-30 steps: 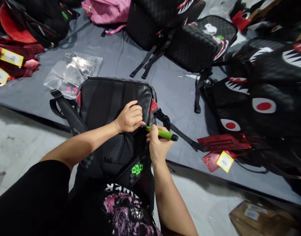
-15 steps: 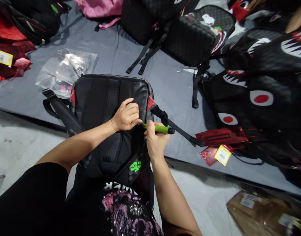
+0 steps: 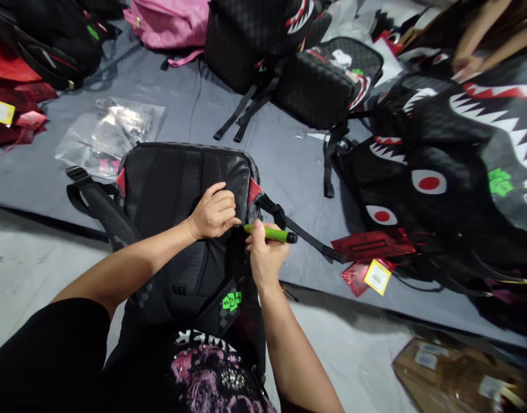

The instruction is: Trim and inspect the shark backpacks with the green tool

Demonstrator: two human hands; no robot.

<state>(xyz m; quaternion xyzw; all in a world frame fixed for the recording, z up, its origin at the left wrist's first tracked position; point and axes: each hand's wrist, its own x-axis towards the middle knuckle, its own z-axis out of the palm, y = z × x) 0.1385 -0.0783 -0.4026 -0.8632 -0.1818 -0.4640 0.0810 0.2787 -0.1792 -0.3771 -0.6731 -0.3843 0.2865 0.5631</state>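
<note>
In the head view, a black backpack [image 3: 164, 201] lies with its padded back panel up, its lower end against my body. My left hand [image 3: 215, 212] is closed over the right part of that panel. Its thumb and fingers pinch near the seam, and what they hold is too small to make out. In my right hand [image 3: 267, 252] is a green marker pen [image 3: 272, 233] with a black end, pointing left. The pen's tip is close to my left fingertips at the bag's right side. A shoulder strap [image 3: 106, 203] sticks out on the left; another thin strap [image 3: 306, 232] trails right.
Black shark-face backpacks [image 3: 444, 195] crowd the grey-covered table [image 3: 289, 166] on the right; more bags and a pink one [image 3: 169, 23] stand behind. A clear plastic bag [image 3: 112, 129] lies at left. Another person's hands [image 3: 468, 63] are far right. A cardboard box [image 3: 453, 367] sits on the floor.
The view has shifted, so the things on the table appear a little lower and further left. My hands keep their hold beside the bag's right seam. The other person's hands have come into view.
</note>
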